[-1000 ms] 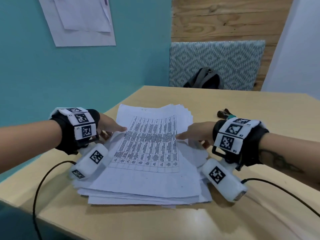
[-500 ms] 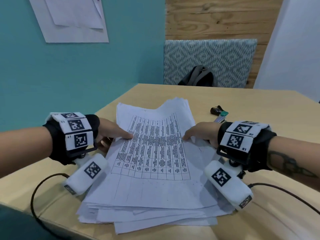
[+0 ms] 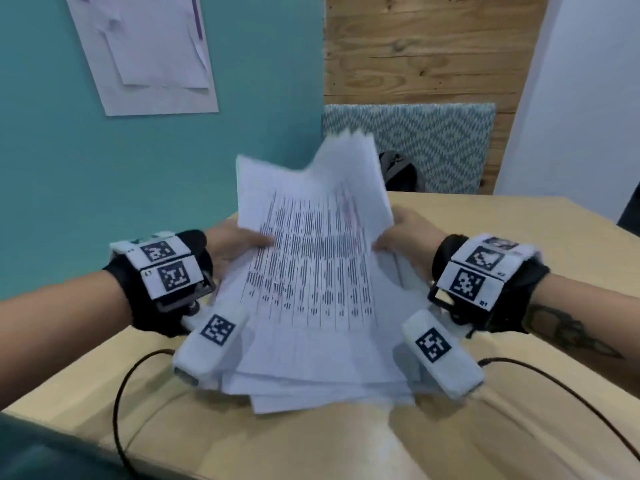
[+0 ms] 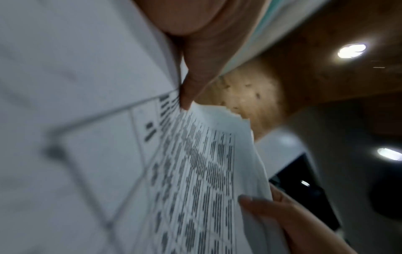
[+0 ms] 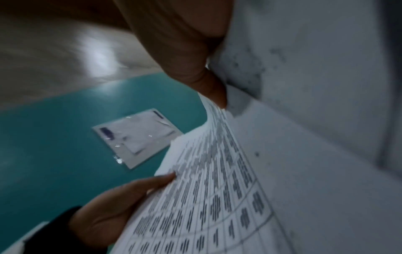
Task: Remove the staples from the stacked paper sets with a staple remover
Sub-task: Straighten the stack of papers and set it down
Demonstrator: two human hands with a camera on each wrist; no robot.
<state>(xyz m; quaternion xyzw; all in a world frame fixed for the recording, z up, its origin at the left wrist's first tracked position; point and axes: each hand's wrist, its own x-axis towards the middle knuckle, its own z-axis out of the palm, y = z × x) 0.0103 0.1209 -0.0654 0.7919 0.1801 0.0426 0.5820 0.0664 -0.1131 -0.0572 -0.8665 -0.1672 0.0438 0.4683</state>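
**Loose stack of papers lifted in both hands, at risk of slipping apart**

The left hand (image 3: 235,249) grips the left edge of a stack of papers (image 3: 311,271), thumb lying on the top sheet and the fingers hidden underneath. The right hand (image 3: 405,233) grips the right edge the same way, thumb on top. Both wrist views confirm a thumb pressed flat on the printed table of the top sheet, pinching the stack against the fingers below.

The stack is tilted, its far edge raised well above the worktop (image 3: 519,244) and its near edge low, close to the worktop or touching it; which one cannot be told. The sheets are fanned and uneven, with corners sticking out at the near and far ends. The picture is blurred.

No staple remover is visible in any view, and no staple can be made out on the sheets.

What could go wrong: the stack is held only at its two side edges, so the unevenly stacked lower sheets may slide out at the near end and scatter over the near edge of the worktop. A tight pinch could crease the sheets. A thin black cable (image 3: 117,410) trails across the near left of the worktop and could snag a sheet or the wrist.

A teal wall (image 3: 104,185) stands to the left, with white sheets (image 3: 149,53) pinned on it.
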